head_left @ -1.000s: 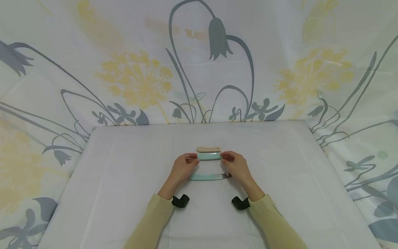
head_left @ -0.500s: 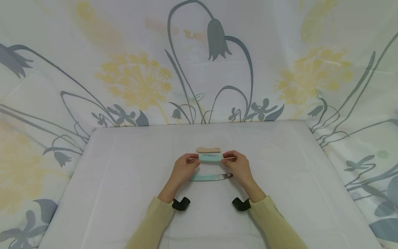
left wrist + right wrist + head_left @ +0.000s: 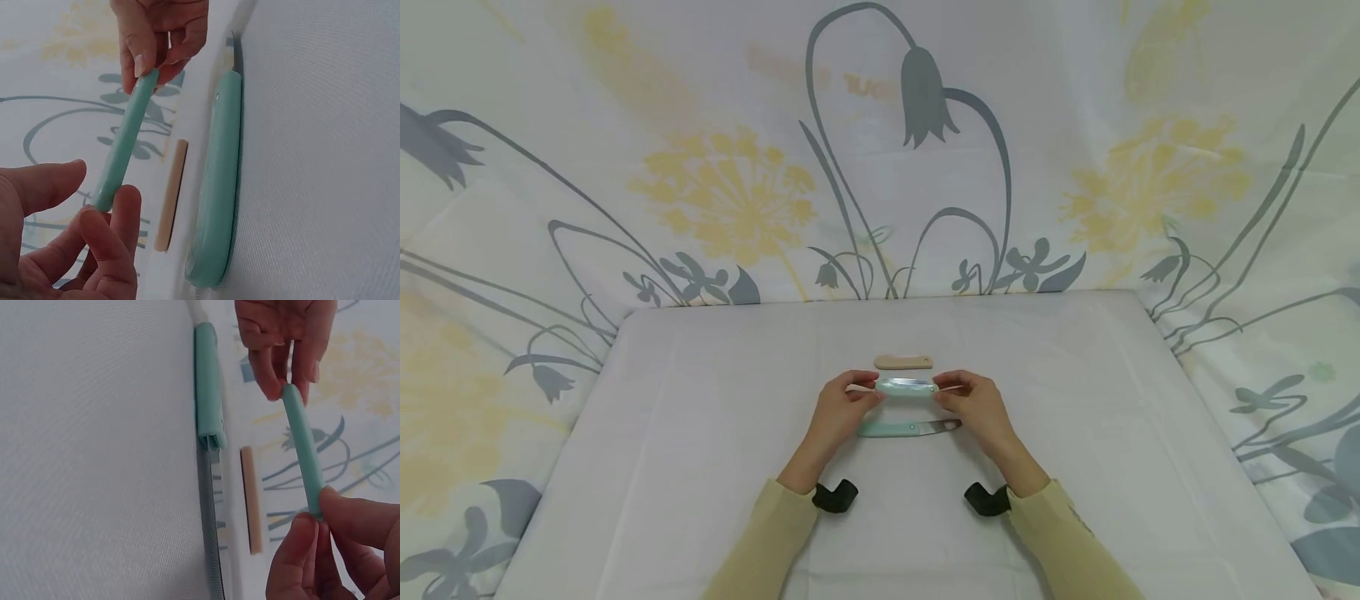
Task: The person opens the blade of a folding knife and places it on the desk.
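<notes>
Between my two hands a folded mint-green folding knife [image 3: 907, 388] is held by its ends, a bright metal strip showing along its upper edge. My left hand [image 3: 842, 402] pinches its left end; in the left wrist view the thumb [image 3: 62, 178] stands off from the handle. My right hand [image 3: 977, 404] grips the other end, thumb [image 3: 350, 509] against it in the right wrist view. Nearer me lies a second mint-green knife [image 3: 887, 430], unfolded, its blade [image 3: 937, 427] pointing right. A tan folded knife [image 3: 903, 362] lies just beyond the held one.
White cloth covers the table [image 3: 700, 433]. Behind it and at both sides hangs a flower-printed curtain [image 3: 737, 192]. Black wrist-worn devices [image 3: 836, 497] stick out at both sleeve cuffs.
The held knife has come slightly toward me, widening its gap from the tan knife. It has also rolled, so its metal edge now shows on top. Both hands moved along with it.
</notes>
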`<state>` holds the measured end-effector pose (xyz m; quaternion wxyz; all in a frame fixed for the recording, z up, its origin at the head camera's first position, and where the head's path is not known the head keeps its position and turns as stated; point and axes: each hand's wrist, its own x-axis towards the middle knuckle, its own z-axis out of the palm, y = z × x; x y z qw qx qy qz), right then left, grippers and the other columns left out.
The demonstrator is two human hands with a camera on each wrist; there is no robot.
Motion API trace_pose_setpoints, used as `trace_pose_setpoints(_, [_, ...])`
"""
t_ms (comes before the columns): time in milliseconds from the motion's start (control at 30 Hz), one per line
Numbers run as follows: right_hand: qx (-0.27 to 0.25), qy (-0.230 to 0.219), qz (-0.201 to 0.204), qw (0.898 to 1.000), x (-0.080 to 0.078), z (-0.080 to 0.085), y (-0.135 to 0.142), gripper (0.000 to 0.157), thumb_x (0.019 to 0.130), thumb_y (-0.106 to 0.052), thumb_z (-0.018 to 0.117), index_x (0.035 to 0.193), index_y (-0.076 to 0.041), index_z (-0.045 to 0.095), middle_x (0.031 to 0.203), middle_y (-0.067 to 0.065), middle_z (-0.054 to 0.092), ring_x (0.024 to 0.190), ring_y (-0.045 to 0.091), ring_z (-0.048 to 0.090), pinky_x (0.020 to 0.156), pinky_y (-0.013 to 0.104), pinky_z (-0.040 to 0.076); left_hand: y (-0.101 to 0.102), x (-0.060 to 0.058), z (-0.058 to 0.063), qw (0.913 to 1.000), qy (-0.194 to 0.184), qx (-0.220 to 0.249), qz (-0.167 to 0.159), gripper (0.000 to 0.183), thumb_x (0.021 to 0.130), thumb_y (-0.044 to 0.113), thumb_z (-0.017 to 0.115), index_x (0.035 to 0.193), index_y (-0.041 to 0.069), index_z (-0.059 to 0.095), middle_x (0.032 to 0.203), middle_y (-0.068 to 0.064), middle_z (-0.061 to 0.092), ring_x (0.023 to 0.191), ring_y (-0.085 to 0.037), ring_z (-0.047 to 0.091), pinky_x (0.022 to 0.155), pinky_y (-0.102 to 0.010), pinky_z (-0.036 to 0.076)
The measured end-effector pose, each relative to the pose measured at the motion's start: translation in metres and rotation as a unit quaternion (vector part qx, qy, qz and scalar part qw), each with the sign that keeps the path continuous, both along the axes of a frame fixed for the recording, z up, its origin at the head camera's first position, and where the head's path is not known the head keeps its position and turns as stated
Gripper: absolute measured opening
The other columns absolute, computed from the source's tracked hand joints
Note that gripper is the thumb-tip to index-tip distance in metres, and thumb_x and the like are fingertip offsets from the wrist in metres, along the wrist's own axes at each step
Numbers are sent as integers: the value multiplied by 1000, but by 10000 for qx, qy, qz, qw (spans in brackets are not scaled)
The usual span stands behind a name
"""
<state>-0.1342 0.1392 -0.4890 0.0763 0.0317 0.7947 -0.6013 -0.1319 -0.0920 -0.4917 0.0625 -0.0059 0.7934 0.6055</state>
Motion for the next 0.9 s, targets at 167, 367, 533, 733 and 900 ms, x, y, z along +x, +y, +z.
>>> trace_pose_setpoints(167, [-142,-112,68,9998,4,2,2,24,88,-1,71,112,0,71,109,14,68,88,19,62,77,30,55,0,0,-2,9997,-159,174,-80,31,87,15,76,116,7,70,110,-7,66,92,-18,69,75,-28,50])
trace_pose_setpoints(367, [-53,-146,73,9999,8,4,4,23,87,0,71,110,0,71,104,12,69,90,21,62,76,29,53,3,5,9,9993,-193,254,-203,25,91,9,72,113,-2,68,102,-9,69,90,-26,70,74,-27,51])
trace_pose_setpoints(533, [125,-110,203,9997,10,5,6,21,87,0,73,108,-2,72,102,10,69,92,22,61,75,27,51,2,10,12,9983,-112,450,-353,20,91,6,70,108,-5,68,93,-11,71,86,-25,72,74,-26,53])
trace_pose_setpoints(733, [102,53,397,9991,11,7,8,24,90,-6,72,113,0,70,107,11,68,92,21,61,75,25,53,0,8,-2,9981,-260,459,-313,20,92,8,71,109,-3,69,93,-8,71,87,-22,71,77,-28,54])
trace_pose_setpoints(900, [-15,-1,452,9990,10,7,3,25,94,-13,70,115,0,70,109,11,68,92,20,61,78,28,55,2,19,25,9977,-299,455,-414,20,92,4,68,109,-8,67,94,-13,71,87,-26,70,75,-26,53])
